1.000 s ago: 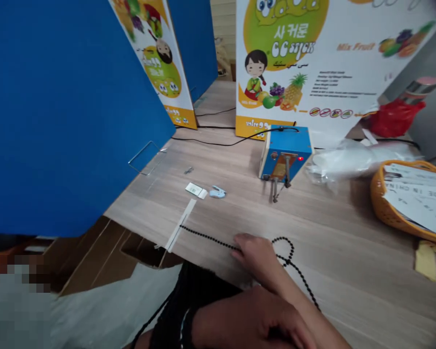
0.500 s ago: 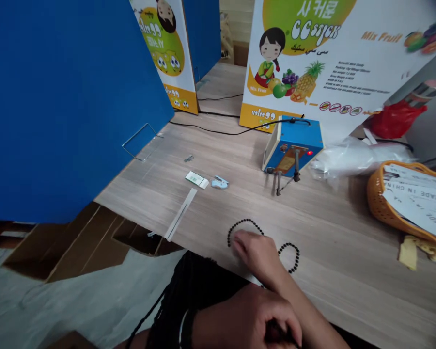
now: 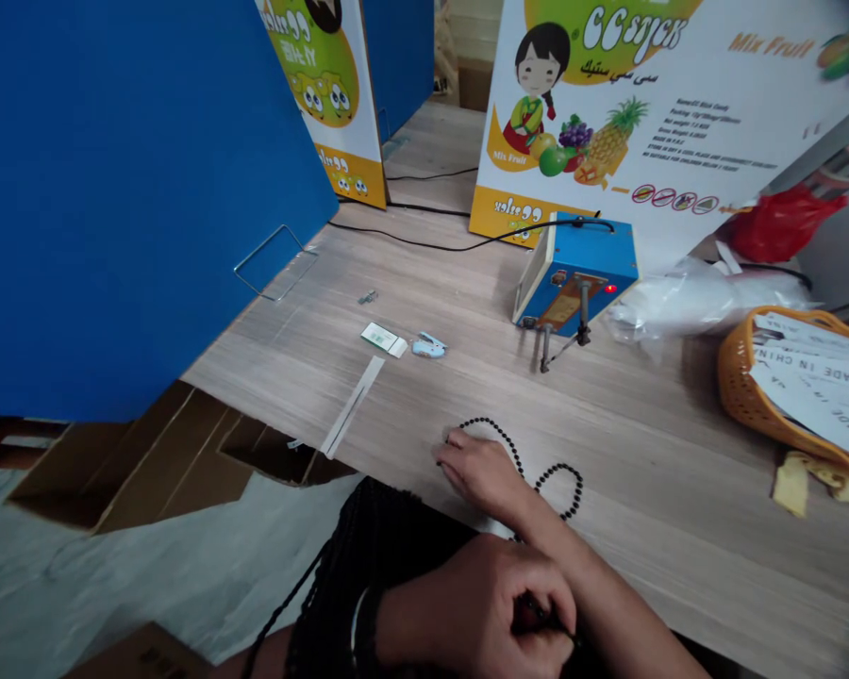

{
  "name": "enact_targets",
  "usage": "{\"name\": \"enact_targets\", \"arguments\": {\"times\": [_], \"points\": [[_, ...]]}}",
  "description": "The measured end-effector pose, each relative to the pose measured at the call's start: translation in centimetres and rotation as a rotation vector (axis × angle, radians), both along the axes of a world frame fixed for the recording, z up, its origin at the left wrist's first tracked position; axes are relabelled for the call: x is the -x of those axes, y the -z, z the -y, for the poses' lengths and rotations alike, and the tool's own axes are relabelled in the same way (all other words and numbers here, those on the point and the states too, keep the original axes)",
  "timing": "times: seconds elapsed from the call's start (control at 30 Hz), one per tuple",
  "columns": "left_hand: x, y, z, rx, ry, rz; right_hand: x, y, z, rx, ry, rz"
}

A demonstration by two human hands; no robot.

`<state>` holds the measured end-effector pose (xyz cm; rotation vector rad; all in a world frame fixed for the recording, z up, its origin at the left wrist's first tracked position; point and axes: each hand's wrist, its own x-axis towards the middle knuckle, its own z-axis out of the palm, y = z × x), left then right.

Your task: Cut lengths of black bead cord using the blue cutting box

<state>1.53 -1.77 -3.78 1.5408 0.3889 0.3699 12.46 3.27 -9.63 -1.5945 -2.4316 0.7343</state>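
My right hand (image 3: 479, 474) lies on the wooden table with its fingers pointing left, pressed over a string of small black beads (image 3: 493, 429). The string curves into loops on both sides of that hand. Lower down, near the table's front edge, my left hand (image 3: 481, 613) pinches a small dark item whose shape its fingers hide. A thick bundle of black strands (image 3: 374, 556) hangs by my left wrist. Further up the table lie a white strip (image 3: 352, 407), a small white-and-green card (image 3: 382, 338) and a pale blue plastic piece (image 3: 428, 346).
A blue box device (image 3: 580, 273) with a red light and metal rods stands behind the beads. Beyond it are a white plastic bag (image 3: 693, 306) and an orange basket (image 3: 732, 387) of printed paper strips. A tall blue panel (image 3: 148, 207) rises at the left, above cardboard (image 3: 162, 462).
The beads now lie in loops near my right hand, and the strand running left across the table has gone. The whole scene has shifted upward in view, and my left hand has closed further.
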Motion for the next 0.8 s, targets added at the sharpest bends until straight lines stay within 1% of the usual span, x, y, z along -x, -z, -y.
{"name": "enact_targets", "arguments": {"times": [0.1, 0.13, 0.2, 0.27, 0.33, 0.37, 0.43, 0.5, 0.6, 0.7, 0.8], "points": [[0.2, -0.6, -0.8, -0.051, -0.044, -0.028, 0.1, 0.5, 0.3, 0.022, 0.064, -0.04], [0.3, -1.0, -1.4, -0.083, -0.07, -0.046, -0.3, 0.6, 0.5, 0.032, 0.112, -0.095], [0.2, -1.9, -3.2, -0.159, -0.137, -0.093, -2.2, 0.5, 1.1, 0.02, 0.278, -0.289], [-0.4, -2.6, -5.8, -0.247, -0.207, -0.14, -5.1, 0.0, 1.7, -0.019, 0.498, -0.524], [-1.7, -2.7, -9.1, -0.35, -0.259, -0.166, -8.7, -0.7, 1.9, -0.073, 0.711, -0.695], [-2.6, -2.5, -10.8, -0.421, -0.291, -0.17, -10.4, -1.1, 1.8, -0.108, 0.797, -0.742], [-4.9, -1.5, -14.0, -0.567, -0.366, -0.177, -13.4, -1.6, 1.0, -0.196, 0.908, -0.779], [-7.2, 0.1, -16.6, -0.666, -0.426, -0.198, -15.3, -1.7, -0.5, -0.293, 0.945, -0.75], [-9.9, 2.5, -19.1, -0.706, -0.449, -0.225, -16.2, -1.0, -3.1, -0.378, 0.903, -0.688], [-11.3, 4.4, -20.0, -0.703, -0.437, -0.22, -15.9, -0.1, -4.8, -0.399, 0.872, -0.674], [-11.7, 5.4, -20.1, -0.699, -0.412, -0.226, -15.6, 0.6, -5.2, -0.394, 0.857, -0.684]]}}
